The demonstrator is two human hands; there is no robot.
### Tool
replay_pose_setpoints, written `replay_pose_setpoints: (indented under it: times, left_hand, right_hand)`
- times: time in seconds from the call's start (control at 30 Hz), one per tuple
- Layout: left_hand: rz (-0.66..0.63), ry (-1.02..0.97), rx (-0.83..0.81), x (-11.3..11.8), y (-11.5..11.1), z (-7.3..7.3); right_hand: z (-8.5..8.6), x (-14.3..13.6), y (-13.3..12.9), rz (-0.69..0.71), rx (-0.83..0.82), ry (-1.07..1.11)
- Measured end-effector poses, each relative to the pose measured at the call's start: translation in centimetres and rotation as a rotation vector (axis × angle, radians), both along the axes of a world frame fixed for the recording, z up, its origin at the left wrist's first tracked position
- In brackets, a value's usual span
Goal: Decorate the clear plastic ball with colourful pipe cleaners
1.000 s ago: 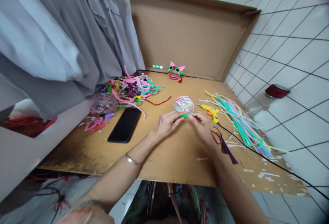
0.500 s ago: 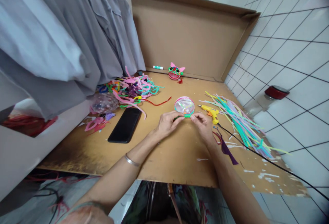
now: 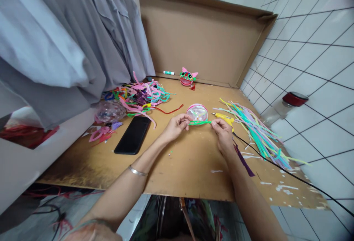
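We see the biggest change in the two hands: the left hand (image 3: 177, 126) and the right hand (image 3: 223, 132), mid-frame, sit farther apart than half a second ago. Each pinches an end of a green strand (image 3: 203, 122) between thumb and fingers, and more of it shows now — a near-level line along the lower edge of the round dish (image 3: 197, 104) at centre. We cannot tell whether strand and dish touch. Smallest of all, tiny specks (image 3: 170, 153) have appeared below the left hand. For the work, we judge this means the strand itself is being shaped or drawn out.

Counting from large to small, we find one table (image 3: 182, 174) across the lower half, one cardboard panel (image 3: 199, 38) at top centre and one grey cloth (image 3: 110, 31) at upper left. We have one fan of strips (image 3: 257, 134) at right and one tangled heap (image 3: 155, 91) left of centre — their strands too many to count. Then come one phone (image 3: 132, 135) at centre left, one red-lidded jar (image 3: 295, 99) at right, one yellow glue gun (image 3: 224, 117) partly behind the right hand, one purple tassel (image 3: 245, 161) at lower right, one cat-eared toy (image 3: 187, 78) and one small tube (image 3: 168, 72) at upper centre.
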State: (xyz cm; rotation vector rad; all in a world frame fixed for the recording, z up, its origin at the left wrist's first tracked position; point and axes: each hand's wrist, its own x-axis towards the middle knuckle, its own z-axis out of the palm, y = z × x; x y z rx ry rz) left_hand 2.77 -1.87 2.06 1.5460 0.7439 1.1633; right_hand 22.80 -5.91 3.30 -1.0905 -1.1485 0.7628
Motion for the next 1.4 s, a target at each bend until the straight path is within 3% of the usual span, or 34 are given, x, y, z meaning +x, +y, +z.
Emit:
replay_pose_setpoints:
  times: [0.27,0.53,0.7,1.07,1.23,1.4]
  left_hand:
    - [-0.104,0.183,0.030,-0.2,-0.6,0.6]
    - [-0.151,0.347,0.211,-0.1,-0.9,0.6]
    - [-0.142,0.507,0.178,-0.1,-1.3,0.5]
    - [-0.536,0.230,-0.119,-0.1,-1.8,1.3]
    - [-0.586,0.196,-0.179,0.0,-2.1,1.4]
    - [-0.558,0.194,-0.187,0.2,-2.5,1.5]
  right_hand:
    - [0.3,0.3,0.0,-0.052,0.049,0.044]
    - [0.5,0.4,-0.2,-0.077,0.050,0.007]
    - [0.4,0.5,0.1,-0.108,0.044,0.033]
    - [-0.5,0.0,0.3,0.065,-0.112,0.454]
    - [-0.5,0.2,0.5,0.100,-0.090,0.527]
    - [-0.2,0.5,0.4,0.165,-0.164,0.595]
